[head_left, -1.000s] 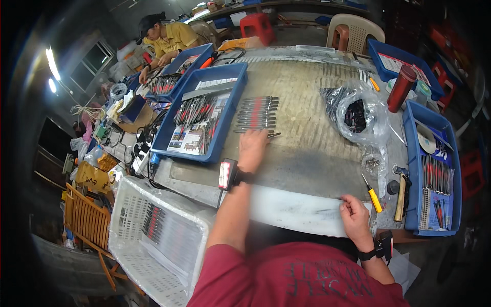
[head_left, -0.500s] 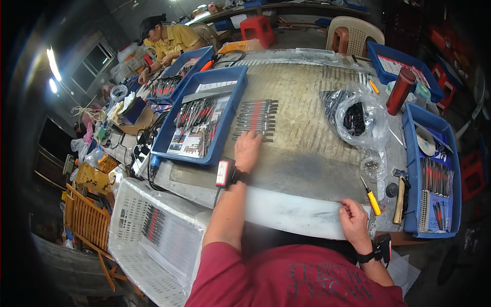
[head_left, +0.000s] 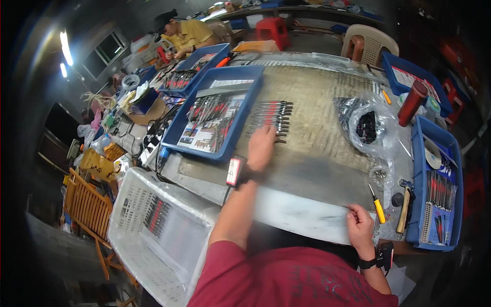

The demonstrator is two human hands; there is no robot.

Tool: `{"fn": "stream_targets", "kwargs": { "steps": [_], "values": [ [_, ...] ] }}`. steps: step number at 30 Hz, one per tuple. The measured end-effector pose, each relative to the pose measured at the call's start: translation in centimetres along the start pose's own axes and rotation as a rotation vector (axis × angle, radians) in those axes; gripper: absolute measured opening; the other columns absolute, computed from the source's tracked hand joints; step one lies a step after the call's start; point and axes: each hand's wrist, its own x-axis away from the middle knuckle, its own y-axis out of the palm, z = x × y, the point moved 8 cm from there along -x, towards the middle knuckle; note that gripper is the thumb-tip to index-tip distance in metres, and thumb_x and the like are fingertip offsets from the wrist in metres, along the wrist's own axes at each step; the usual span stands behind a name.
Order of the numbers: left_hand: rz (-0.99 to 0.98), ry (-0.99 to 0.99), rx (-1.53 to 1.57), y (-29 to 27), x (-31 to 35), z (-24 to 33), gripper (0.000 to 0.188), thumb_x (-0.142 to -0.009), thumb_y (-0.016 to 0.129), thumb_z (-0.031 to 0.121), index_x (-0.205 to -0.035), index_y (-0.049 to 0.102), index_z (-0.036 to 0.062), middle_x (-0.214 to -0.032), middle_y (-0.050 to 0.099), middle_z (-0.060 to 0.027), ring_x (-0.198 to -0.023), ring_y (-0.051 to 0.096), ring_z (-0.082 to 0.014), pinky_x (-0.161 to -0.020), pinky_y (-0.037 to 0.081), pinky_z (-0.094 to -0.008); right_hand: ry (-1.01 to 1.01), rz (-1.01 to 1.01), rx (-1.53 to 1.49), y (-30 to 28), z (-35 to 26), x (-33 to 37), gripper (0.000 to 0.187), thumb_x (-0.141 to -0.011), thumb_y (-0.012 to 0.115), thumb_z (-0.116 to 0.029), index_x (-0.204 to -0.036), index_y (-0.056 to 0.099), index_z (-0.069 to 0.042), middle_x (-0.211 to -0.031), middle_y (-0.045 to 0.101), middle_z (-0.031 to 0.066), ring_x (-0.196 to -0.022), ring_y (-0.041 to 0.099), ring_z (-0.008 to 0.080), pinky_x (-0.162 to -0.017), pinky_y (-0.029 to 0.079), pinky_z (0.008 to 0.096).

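My left hand (head_left: 261, 147) reaches over the near end of a row of slim dark pen-like tools (head_left: 271, 113) with red middles, lying side by side on the worn table (head_left: 312, 102). Its fingers point away from me and are slightly smeared; their tips are hidden, so whether they grip a tool does not show. My right hand (head_left: 361, 229) rests at the table's front edge, by the right end of a white sheet (head_left: 302, 214). Its fingers are loosely curled, with nothing visible in them. Left of the row, a blue tray (head_left: 219, 152) holds more such tools on printed paper.
A clear plastic bag (head_left: 358, 135) with dark pieces, a yellow-handled screwdriver (head_left: 378, 211), a hammer (head_left: 403, 210) and a red cylinder (head_left: 412, 104) lie or stand rightward. Another blue tray (head_left: 417, 197) is beyond. A white crate (head_left: 123, 235) stands near left. A person in yellow (head_left: 194, 33) sits at the far left.
The whole view has shifted, so things appear farther right. My left hand has moved slightly farther over the row's near end. My right hand stays at the table edge.
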Motion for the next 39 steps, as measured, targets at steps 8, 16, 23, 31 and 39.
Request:
{"fn": "stream_targets", "kwargs": {
  "steps": [8, 16, 23, 31, 39],
  "values": [
    [0.219, -0.227, 0.027, -5.2, -4.8, -2.6, 0.013, -0.085, 0.058, 0.014, -0.092, 0.057, 0.0025, -0.087, 0.059, -0.0175, -0.081, 0.057, -0.0376, -0.069, 0.046, -0.0474, 0.009, -0.004, -0.009, -0.2, 0.2, 0.0, 0.019, -0.082, 0.058, -0.004, -0.100, 0.062, 0.002, -0.081, 0.063, 0.0140, -0.069, 0.061, 0.0203, -0.063, 0.048, 0.0306],
    [-0.188, -0.611, -0.186, -5.6, -2.0, -14.3, 0.020, -0.080, 0.051, 0.009, -0.089, 0.067, 0.0009, -0.093, 0.064, -0.0266, -0.091, 0.062, -0.0418, -0.080, 0.049, -0.0505, 0.031, -0.004, -0.019, -0.4, 0.0, 0.0, 0.018, -0.083, 0.059, -0.003, -0.101, 0.061, 0.003, -0.079, 0.059, 0.0051, -0.070, 0.054, 0.0112, -0.064, 0.045, 0.0249],
    [-0.491, -0.769, -0.237, -4.1, 2.9, -19.2, 0.024, -0.077, 0.056, 0.008, -0.097, 0.066, -0.0010, -0.104, 0.063, -0.0246, -0.101, 0.061, -0.0368, -0.085, 0.049, -0.0457, 0.036, -0.018, -0.051, -0.2, 0.3, 0.1, 0.018, -0.084, 0.059, -0.005, -0.101, 0.060, 0.003, -0.079, 0.058, 0.0044, -0.071, 0.053, 0.0108, -0.065, 0.044, 0.0245],
    [-0.611, -0.801, -0.239, -2.8, 3.9, -20.1, 0.031, -0.073, 0.062, 0.012, -0.102, 0.066, 0.0000, -0.108, 0.062, -0.0242, -0.104, 0.061, -0.0344, -0.087, 0.049, -0.0434, 0.034, -0.018, -0.045, -0.3, 0.7, 0.2, 0.018, -0.085, 0.059, -0.005, -0.101, 0.060, 0.002, -0.077, 0.055, 0.0000, -0.071, 0.049, 0.0072, -0.064, 0.042, 0.0220],
    [-0.169, -0.742, -0.218, -7.1, 0.5, -17.8, 0.022, -0.082, 0.053, 0.015, -0.090, 0.069, 0.0033, -0.097, 0.066, -0.0218, -0.092, 0.063, -0.0415, -0.079, 0.050, -0.0473, 0.036, -0.021, 0.009, -0.6, 0.7, 0.2, 0.019, -0.083, 0.058, -0.006, -0.100, 0.061, 0.003, -0.081, 0.063, 0.0146, -0.070, 0.061, 0.0210, -0.066, 0.048, 0.0312]
  ]
}}
